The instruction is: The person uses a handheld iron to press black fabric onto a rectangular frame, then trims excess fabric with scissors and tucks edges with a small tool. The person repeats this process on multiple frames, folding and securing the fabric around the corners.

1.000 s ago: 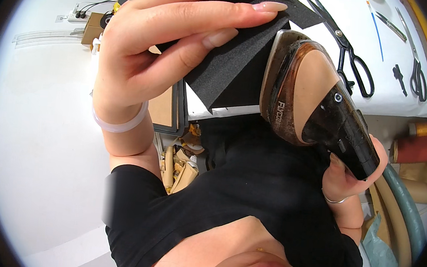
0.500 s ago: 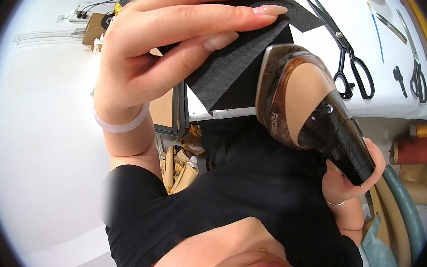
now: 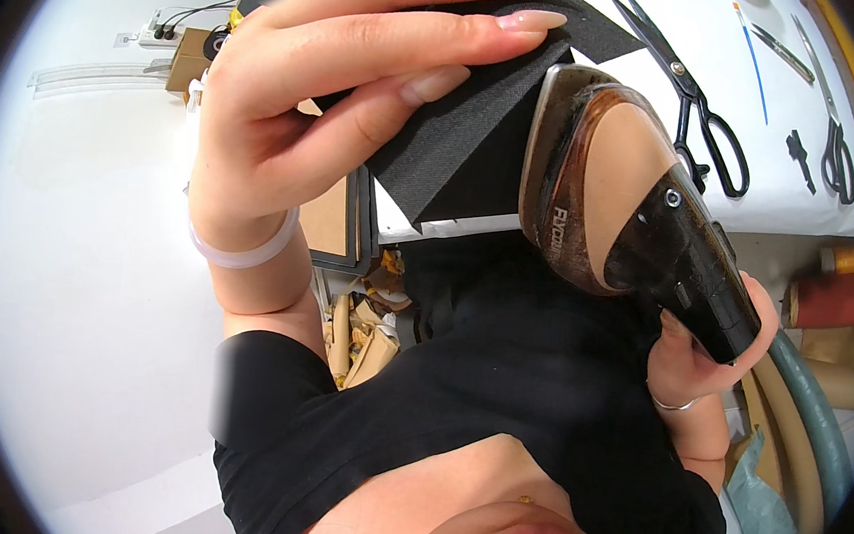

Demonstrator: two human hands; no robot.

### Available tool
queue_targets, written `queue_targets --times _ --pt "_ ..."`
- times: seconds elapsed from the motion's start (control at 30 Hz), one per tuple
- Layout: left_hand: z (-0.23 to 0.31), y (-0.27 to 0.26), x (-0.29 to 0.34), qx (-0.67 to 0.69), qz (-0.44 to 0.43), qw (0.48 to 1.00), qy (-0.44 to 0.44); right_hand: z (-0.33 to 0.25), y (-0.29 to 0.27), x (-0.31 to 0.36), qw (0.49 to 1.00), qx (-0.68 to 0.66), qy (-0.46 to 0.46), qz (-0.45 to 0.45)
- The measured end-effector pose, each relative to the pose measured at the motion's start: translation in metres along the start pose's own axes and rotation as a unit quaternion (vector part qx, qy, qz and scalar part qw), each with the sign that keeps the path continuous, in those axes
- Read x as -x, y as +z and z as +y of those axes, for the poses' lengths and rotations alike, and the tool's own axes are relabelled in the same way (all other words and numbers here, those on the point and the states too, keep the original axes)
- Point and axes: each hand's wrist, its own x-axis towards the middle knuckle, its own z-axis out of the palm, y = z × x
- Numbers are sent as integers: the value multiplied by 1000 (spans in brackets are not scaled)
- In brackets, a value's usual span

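Note:
In my right hand (image 3: 707, 339) is the black handle of a handheld iron (image 3: 694, 253), my fingers wrapped round it. The iron has a tan and brown translucent body, and its metal soleplate stands tilted up at the right edge of a piece of black fabric (image 3: 456, 159). The fabric lies folded over the near edge of the white-covered table. My left hand (image 3: 352, 70) rests over this fabric, its fingers stretched out to the right and the thumb lower and apart from them. Under the hand, part of the fabric is hidden.
Black-handled scissors (image 3: 696, 97) lie right of the fabric on the white tabletop (image 3: 651, 94). Farther right are a blue thin brush (image 3: 754, 67), a second pair of scissors (image 3: 833, 138) and a small black piece (image 3: 801, 161). Rolls of material (image 3: 830, 304) and a greenish hose (image 3: 817, 408) are at lower right.
The iron and my right hand have shifted slightly right and up, and the iron has turned a little. My left hand has slid slightly left on the fabric.

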Motion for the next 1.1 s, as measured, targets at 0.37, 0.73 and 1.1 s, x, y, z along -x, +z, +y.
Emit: queue_targets --times 0.37,0.73,1.1 --pt "11 -7 -3 -26 -9 998 -57 5 -3 19 1000 -12 15 -3" --pt "67 43 4 -317 41 944 -87 16 -16 15 976 -63 90 186" --pt "58 63 8 -415 127 901 -24 -11 -63 -114 941 12 -35 335"
